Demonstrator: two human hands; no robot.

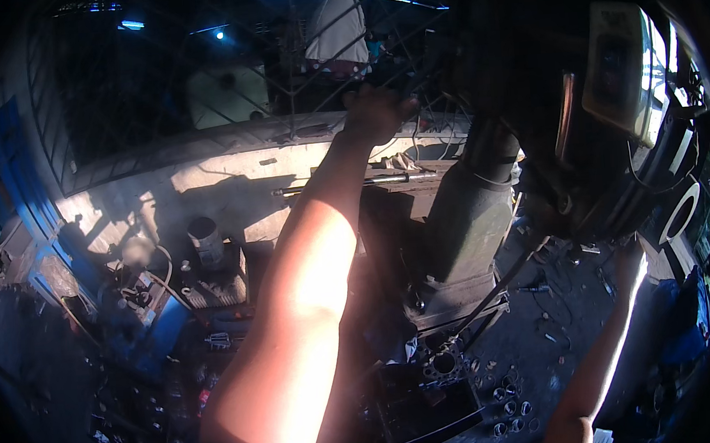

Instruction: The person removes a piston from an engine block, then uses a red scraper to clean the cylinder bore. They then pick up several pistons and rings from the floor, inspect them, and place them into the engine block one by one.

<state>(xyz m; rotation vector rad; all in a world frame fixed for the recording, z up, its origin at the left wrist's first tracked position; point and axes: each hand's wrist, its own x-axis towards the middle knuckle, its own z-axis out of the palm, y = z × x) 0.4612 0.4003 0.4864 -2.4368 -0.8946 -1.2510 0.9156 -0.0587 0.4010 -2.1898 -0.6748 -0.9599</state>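
Note:
My left hand [377,113] stretches far forward over the ledge [283,134] below a dark metal grille [277,42]. Its fingers look spread, though they lie in shadow, and nothing shows in them; whether it touches the grille I cannot tell. At the right, my right hand [630,250] reaches up to the underside of a dark machine head [524,53]. Shadow hides those fingers and whatever they touch. The machine's thick column [470,213] stands between my arms. A pale box-shaped housing [618,71] is fixed on the machine's right side.
Beyond the ledge, a workbench [402,181] carries a long metal rod [393,178]. A grimy bucket [205,238] stands at the left, near a blue cabinet [10,180]. Several metal rings [512,408] lie on the floor beside a dark crate [425,406]. Cables [503,281] hang near the column.

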